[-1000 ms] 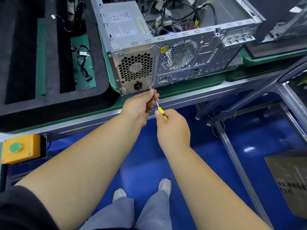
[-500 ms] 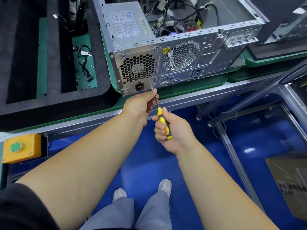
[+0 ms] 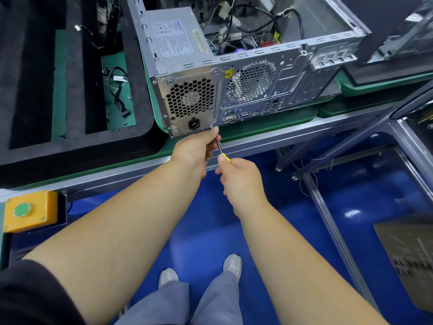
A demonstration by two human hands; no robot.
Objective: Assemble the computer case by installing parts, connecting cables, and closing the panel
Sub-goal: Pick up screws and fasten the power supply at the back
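Note:
An open silver computer case (image 3: pixel 290 73) lies on its side on a green mat, rear panel toward me, cables visible inside. Its power supply (image 3: pixel 189 102) fills the left end, fan grille and socket facing me. A screwdriver (image 3: pixel 220 150) with a yellow and black handle points at the power supply's lower right corner. My right hand (image 3: pixel 241 181) grips the handle, which it mostly hides. My left hand (image 3: pixel 195 151) pinches the metal shaft close to the tip, right at the case corner.
A black foam tray (image 3: pixel 77 73) with loose cables lies left of the case. A yellow box with a green button (image 3: pixel 29 211) is fixed to the bench's front rail. More trays and case parts stand at the right. Blue floor and my shoes show below.
My right hand has turned on the screwdriver handle, so less of the yellow and black grip shows than half a second ago. My left hand stays at the shaft.

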